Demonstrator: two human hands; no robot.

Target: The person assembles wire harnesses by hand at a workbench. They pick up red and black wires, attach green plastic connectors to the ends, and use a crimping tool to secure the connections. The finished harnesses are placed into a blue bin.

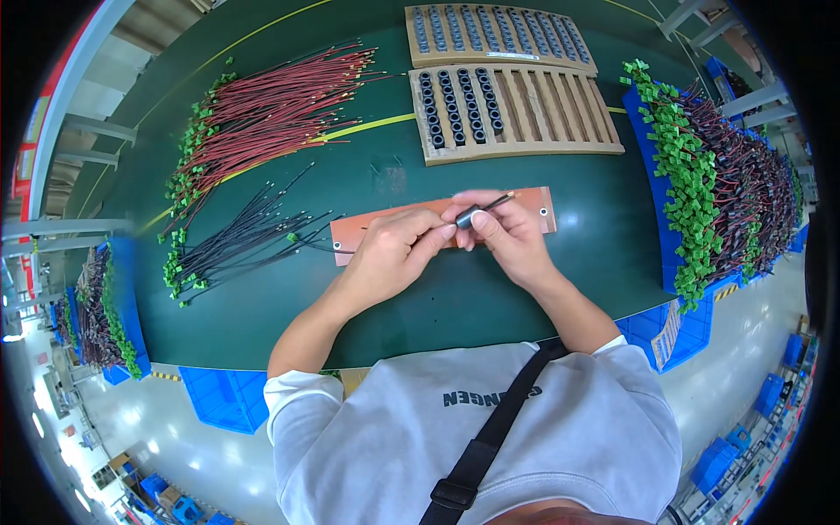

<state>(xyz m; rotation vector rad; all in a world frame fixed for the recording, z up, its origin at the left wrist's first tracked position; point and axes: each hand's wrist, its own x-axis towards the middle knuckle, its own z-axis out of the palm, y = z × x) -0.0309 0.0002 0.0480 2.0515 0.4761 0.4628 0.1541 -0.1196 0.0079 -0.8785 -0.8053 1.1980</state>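
Note:
Above an orange board (367, 225), both my hands are closed around a dark grey ferrite core (470, 217), a short hollow cylinder. My right hand (516, 245) grips the core between thumb and fingers. A black wire (500, 201) with a brass-coloured tip sticks out on the core's right side. My left hand (394, 249) pinches at the core's left end, apparently on the wire; its fingertips partly hide it. From under the left hand a black wire runs left toward a green connector (292, 237).
Black wires (236, 245) and red wires (280, 101) with green connectors lie at left on the green table (420, 332). Behind the board, a grooved cardboard tray (560, 105) holds some cores; a fuller tray (499, 35) stands beyond. Blue bins (652, 201) of wires flank the table.

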